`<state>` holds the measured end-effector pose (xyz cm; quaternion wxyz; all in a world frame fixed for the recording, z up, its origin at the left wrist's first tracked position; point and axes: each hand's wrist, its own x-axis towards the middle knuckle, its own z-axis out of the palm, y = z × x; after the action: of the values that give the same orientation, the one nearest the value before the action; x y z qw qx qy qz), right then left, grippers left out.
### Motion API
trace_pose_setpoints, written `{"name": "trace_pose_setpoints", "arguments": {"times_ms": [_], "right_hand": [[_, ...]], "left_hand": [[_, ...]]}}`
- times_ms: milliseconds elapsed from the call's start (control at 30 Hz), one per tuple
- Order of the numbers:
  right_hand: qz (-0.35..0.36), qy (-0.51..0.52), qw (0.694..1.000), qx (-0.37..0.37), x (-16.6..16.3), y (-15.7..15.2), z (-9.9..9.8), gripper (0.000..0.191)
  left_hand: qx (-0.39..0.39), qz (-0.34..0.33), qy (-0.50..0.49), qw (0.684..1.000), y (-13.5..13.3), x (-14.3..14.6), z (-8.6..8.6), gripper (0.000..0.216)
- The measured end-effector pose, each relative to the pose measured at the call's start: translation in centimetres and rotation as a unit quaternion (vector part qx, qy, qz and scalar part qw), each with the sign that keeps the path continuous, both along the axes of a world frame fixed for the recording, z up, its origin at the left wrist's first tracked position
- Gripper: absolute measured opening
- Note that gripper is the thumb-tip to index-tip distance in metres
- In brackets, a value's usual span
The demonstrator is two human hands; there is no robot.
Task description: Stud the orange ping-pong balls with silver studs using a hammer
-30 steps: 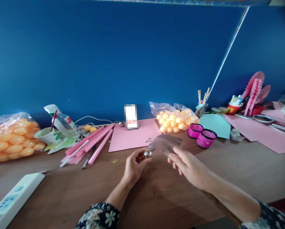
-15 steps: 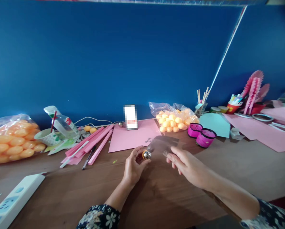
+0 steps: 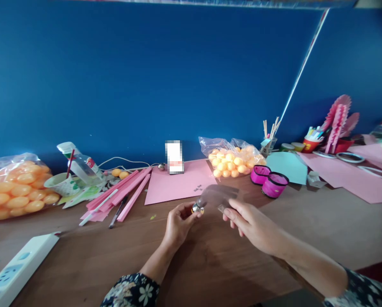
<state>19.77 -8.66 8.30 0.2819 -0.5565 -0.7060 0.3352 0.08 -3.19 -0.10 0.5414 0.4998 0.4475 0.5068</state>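
My left hand is closed, thumb and fingers pinching a small shiny silver ball with a yellow-orange part along its edge. My right hand grips the near end of a dark, see-through flat piece; its exact kind is unclear. The piece's rounded far end reaches over to the ball, and whether they touch cannot be made out. Beyond my hands lies a pink paper sheet with several tiny dark pieces near its right corner.
A clear bag of yellow-orange balls stands behind my right hand, beside magenta cuffs. At left are pink paper strips, another bag of orange balls and a white power strip. A blue wall closes the back.
The shiny ball in my left hand has turned, so its yellow-orange part shows lower down. My right hand and the see-through piece have stayed almost in place.
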Motion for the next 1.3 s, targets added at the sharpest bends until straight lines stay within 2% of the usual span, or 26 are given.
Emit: {"name": "trace_pose_setpoints", "arguments": {"times_ms": [100,667,833,1033,1300], "right_hand": [[-0.008,0.020,1.000,-0.022,0.2,-0.2,0.1,0.029],[-0.004,0.039,0.999,-0.035,-0.2,-0.3,0.2,0.032],[0.002,0.035,0.998,-0.043,-0.1,-0.2,0.0,0.028],[0.003,0.022,0.999,-0.026,0.3,-0.2,1.2,0.030],[0.032,-0.009,0.999,-0.041,0.5,0.2,1.4,0.026]], "left_hand": [[-0.001,0.019,-0.004,1.000,0.1,0.0,0.1,0.039],[-0.027,-0.008,-0.100,0.995,0.1,-0.2,-0.1,0.029],[-0.006,0.011,-0.054,0.998,0.0,-0.1,0.3,0.035],[0.011,0.036,0.007,0.999,-0.1,0.1,0.6,0.036],[0.025,0.006,0.012,1.000,0.0,0.0,-0.5,0.044]]}}
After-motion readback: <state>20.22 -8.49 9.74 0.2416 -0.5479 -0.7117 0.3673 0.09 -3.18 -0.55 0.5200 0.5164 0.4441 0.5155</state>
